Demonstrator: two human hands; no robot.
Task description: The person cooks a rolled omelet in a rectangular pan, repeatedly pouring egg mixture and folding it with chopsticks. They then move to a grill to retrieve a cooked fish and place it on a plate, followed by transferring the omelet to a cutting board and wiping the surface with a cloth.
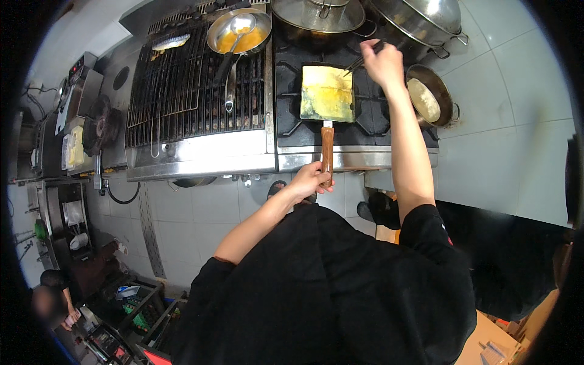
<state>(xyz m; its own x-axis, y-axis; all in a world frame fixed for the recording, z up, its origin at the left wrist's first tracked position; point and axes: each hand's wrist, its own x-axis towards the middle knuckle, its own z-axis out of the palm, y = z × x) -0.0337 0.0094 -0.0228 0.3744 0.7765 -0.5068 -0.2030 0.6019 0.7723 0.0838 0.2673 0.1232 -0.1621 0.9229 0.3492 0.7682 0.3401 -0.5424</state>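
A rectangular omelette pan (354,114) sits over a burner with its wooden handle (328,143) toward me. My left hand (311,179) is wrapped round the end of that handle. Yellow egg (328,97) covers the pan's bottom; its far part looks thicker and folded, the near part thin and wet. My right hand (383,64) grips dark chopsticks (355,66), whose tips reach the egg near its far right edge. On the grill to the left, a round pan (211,36) holds orange-yellow liquid, with a metal ladle (243,24) resting in it.
Behind the burner stand a large dark pot (292,24) and a steel pot (406,30). A pot with something pale inside (424,100) is at the right. A fish fillet (171,42) lies on the grill grate (173,91). Another person (55,298) is at the lower left.
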